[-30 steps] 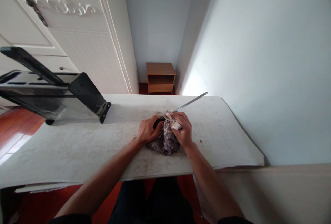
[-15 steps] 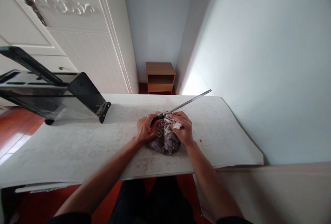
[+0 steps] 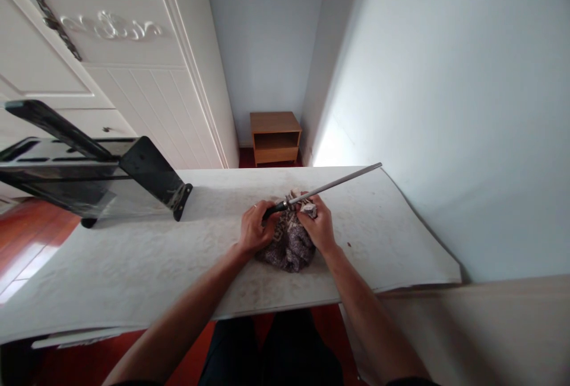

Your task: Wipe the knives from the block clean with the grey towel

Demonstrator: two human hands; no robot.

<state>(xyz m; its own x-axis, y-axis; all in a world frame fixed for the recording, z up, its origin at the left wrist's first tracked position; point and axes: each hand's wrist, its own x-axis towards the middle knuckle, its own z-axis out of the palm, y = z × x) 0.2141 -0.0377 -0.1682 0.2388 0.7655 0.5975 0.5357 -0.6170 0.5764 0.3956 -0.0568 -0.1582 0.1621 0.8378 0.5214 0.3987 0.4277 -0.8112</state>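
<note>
Your grip on the cloth has just come away from the joint of the tool: the metal rod [image 3: 341,180] now shows bare from its collar [image 3: 286,203] to its tip, slanting up toward the far right corner of the desk [image 3: 146,267]. For the work in hand, that seems to mean the shaft is unwrapped at this instant, with the cloth gathered just beneath and beside it rather than around it.

Your left hand [image 3: 256,228] is closed around the black handle [image 3: 274,209], above the middle of the desk. Your right hand [image 3: 321,225] pinches a pale, bunched part of the patterned cloth [image 3: 294,249]; the rod crosses over its fingers, and you cannot tell from here whether they touch the metal. The rest of the cloth lies heaped on the desk between your wrists, toward the near edge.

Against the frame from one second ago, the difference is plain: there the pale fold covers the place where rod meets handle, while now it sits to the right of the collar. The tip also reaches further right, appearing level with the far right corner. The black-framed rack [image 3: 149,166] keeps its place by the far left part of the desk.
</note>
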